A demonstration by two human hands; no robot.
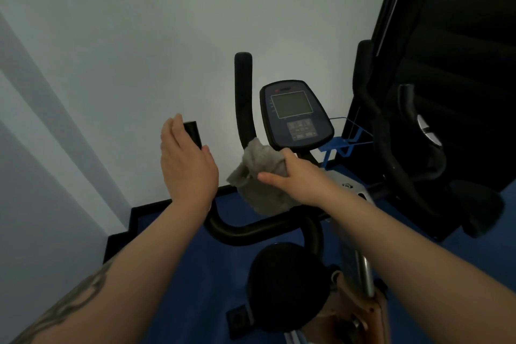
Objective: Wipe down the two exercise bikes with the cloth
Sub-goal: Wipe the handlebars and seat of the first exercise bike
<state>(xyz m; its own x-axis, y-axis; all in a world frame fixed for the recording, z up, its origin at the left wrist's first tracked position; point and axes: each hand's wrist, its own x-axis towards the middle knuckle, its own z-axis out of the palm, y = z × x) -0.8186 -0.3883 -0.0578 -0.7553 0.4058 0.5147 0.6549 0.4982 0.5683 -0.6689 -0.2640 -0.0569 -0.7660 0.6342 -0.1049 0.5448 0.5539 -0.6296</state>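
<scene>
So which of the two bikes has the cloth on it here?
The near bike with the console; the right hand holds the cloth on its handlebar. The dark bike on the right is untouched.

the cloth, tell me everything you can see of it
The cloth is a grey, soft, terry-looking rag, crumpled into a loose bunch. The right hand holds it in its grip, thumb on the near side, with folds sticking out to the left and hanging down below. It sits against the black handlebar at its bend, just left of and below the console.
</scene>
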